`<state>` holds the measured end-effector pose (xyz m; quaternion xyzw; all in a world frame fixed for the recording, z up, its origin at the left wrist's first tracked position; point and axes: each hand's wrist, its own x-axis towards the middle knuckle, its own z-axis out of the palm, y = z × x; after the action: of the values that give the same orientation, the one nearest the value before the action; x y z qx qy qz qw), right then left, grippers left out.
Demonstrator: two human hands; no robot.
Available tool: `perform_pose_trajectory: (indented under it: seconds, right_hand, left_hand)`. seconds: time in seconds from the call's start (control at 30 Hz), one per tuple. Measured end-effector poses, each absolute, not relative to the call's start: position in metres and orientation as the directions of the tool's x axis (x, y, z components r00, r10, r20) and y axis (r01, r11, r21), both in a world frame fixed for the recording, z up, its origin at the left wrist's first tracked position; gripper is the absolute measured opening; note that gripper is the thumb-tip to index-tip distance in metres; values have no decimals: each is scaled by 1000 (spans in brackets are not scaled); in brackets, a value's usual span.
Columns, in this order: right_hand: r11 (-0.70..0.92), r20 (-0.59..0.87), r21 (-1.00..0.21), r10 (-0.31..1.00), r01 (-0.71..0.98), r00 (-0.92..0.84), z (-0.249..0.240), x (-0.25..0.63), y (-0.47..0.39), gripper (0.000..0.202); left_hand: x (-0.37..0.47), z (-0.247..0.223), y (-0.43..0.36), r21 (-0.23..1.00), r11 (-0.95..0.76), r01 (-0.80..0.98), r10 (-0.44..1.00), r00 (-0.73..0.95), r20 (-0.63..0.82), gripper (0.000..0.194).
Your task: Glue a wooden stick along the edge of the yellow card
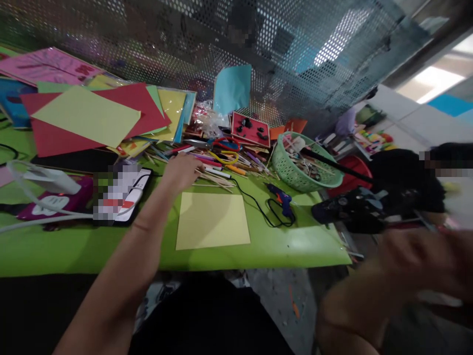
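My left hand reaches over a pile of thin wooden sticks and pens, its fingers bent down among them. Whatever lies under the fingertips is hidden. A blank pale-yellow card rests flat on the green table just in front of the pile. Beyond the hand are scissors with red and yellow handles. My right hand is raised at the right, off the table, blurred by motion, so its fingers cannot be made out. A blue glue gun lies right of the card, its black cord looped.
A green basket of small items stands at the back right. Coloured sheets are stacked at the back left. A phone and a purple power strip with cables lie left. A perforated metal panel rises behind. Another person is at right.
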<state>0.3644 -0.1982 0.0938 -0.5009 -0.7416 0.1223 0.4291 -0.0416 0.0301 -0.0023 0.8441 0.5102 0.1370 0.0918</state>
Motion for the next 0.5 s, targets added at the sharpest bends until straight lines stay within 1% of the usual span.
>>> perform_pose_trajectory:
  seconds: [0.03,0.07,0.1,0.13,0.17,0.2,0.23,0.27,0.3,0.33,0.4,0.5]
  right_hand:
    - [597,626,-625,768,503,-132,96,360,-192,46]
    - [683,677,-641,718,351,-162,97,352,-183,45]
    - [685,673,-674,724,277,-151,97,341,-173,41]
    - [642,648,-716,757,272,-84,95,327,-161,34]
    - [573,584,-765,810,295,-56,90,311,-149,25]
    - [493,493,-803,865,334,-92,84,294,-136,23]
    - [394,358,-828,919,400,-164,76,278,-123,22]
    - [329,261,-822,943,465,-206,67,263,-109,21]
    - [310,212,-791,948,527,-239,56,250,-97,19]
    - [327,207,-740,942,587,-264,45,239,-86,19]
    - [366,225,-623,930,692,-290,24,225,-68,20]
    - [386,303,-452,914,804,-269,2,217,-56,30]
  left_hand:
    - [-39,-5,30,277,-474,836,880,450,148,23]
    - [-37,-7,29,260,-485,835,874,459,158,22]
    - [-34,-10,28,246,-494,834,869,465,169,22]
    - [-32,-12,28,232,-500,834,865,469,180,22]
    - [-30,-13,27,220,-504,835,862,470,192,23]
    - [-28,-14,27,209,-506,837,860,469,203,23]
    - [-27,-15,26,200,-507,838,858,468,212,24]
    - [-26,-15,26,193,-508,839,856,468,220,25]
    - [-26,-15,26,187,-510,840,854,468,226,25]
    - [-26,-14,26,183,-511,840,852,469,232,24]
    - [-26,-10,24,180,-514,839,850,468,244,22]
    - [-25,0,18,193,-523,830,843,470,262,20]
